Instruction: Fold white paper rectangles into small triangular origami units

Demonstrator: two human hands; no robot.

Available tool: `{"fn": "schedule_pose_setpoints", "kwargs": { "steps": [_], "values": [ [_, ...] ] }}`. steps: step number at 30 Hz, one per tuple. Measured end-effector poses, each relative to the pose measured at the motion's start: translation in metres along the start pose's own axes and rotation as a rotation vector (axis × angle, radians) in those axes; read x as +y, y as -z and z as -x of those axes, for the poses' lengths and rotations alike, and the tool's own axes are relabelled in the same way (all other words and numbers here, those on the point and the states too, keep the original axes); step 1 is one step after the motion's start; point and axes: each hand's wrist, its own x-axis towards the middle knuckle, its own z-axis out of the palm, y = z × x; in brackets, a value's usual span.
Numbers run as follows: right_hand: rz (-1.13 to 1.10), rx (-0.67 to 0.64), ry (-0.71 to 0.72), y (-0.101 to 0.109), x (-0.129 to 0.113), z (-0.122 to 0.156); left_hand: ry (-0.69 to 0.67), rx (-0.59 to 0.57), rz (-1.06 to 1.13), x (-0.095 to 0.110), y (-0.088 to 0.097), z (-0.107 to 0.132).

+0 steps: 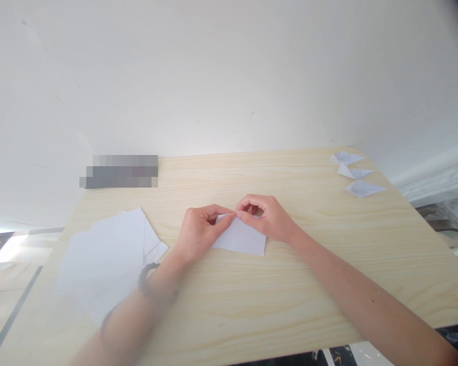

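Note:
A small white sheet of paper (244, 238) lies in the middle of the wooden table, under both hands. My left hand (201, 229) pinches its far edge between thumb and forefinger. Fingertip to fingertip with it, my right hand (265, 216) pinches the same far edge just to the right. The near edge and lower corners of the paper show below the hands. What lies exactly between the fingertips is hidden. A dark beaded bracelet (148, 279) circles my left wrist.
Several loose white sheets (107, 254) are piled at the left, partly behind my left forearm. Three folded paper shapes (364, 188) lie in a column at the far right. A blurred-out grey object (118, 173) is at the back left. A wall (229, 76) borders the table (213, 315) behind.

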Motion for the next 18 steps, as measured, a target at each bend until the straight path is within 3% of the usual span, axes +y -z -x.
{"fn": "schedule_pose_setpoints", "kwargs": {
  "steps": [6, 18],
  "values": [
    [-0.008, -0.099, -0.034, 0.005, 0.002, -0.001, 0.02, -0.021, 0.044, -0.005, 0.004, -0.004],
    [-0.122, -0.243, -0.161, 0.039, 0.016, 0.0, 0.165, 0.114, 0.202, -0.006, 0.011, -0.009]
  ]
}}
